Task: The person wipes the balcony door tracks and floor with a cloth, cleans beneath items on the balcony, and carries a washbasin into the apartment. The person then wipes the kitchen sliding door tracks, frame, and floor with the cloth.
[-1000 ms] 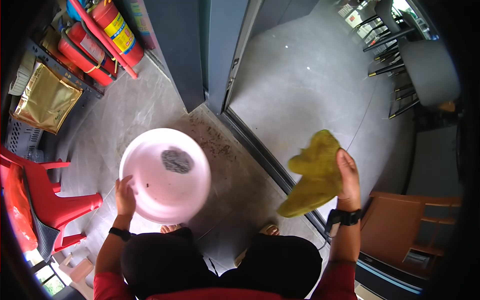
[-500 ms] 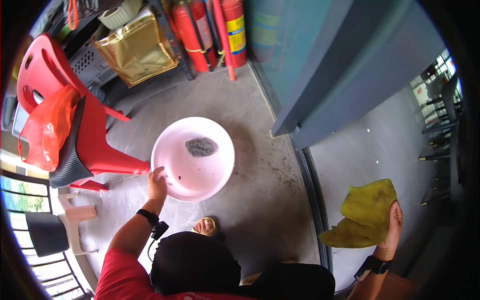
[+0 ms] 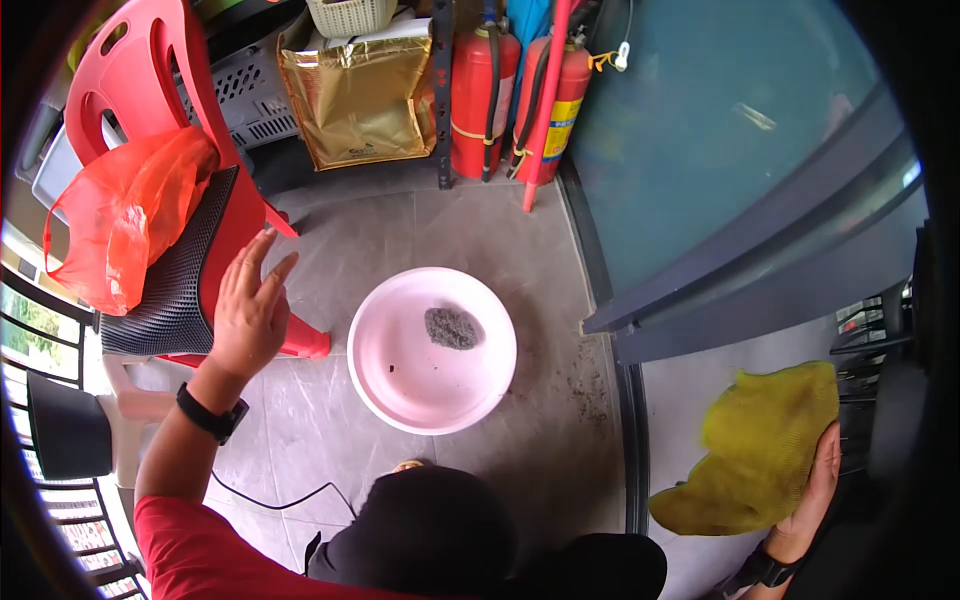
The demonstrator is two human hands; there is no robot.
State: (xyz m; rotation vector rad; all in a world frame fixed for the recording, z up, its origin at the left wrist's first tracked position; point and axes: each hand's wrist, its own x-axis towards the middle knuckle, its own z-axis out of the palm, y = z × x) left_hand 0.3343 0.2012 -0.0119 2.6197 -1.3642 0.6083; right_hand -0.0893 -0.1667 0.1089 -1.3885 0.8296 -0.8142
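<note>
My left hand (image 3: 247,310) is raised with its fingers stretched out, in front of the red plastic chair (image 3: 187,60); whether it touches the chair I cannot tell. On the floor stands a pale pink basin (image 3: 405,405), apart from both hands. Inside it lie a dark grey fuzzy clump (image 3: 452,327), which may be a scouring pad, and a few dark specks. At the right, my right hand (image 3: 822,485) grips a yellow-green cloth (image 3: 765,440) by its edge. The cloth hangs partly folded over the threshold side, hiding some of my fingers.
On the chair sits an orange-red plastic bag (image 3: 125,215) on a black ribbed seat pad (image 3: 175,290). A gold bag (image 3: 362,105) and two fire extinguishers (image 3: 482,110) line the back. A glass door (image 3: 720,150) with a dark frame stands right, above a floor track (image 3: 634,450).
My left hand has let go of the basin rim and moved left and up toward the chair. The cloth remains in my right hand. The view has shifted.
</note>
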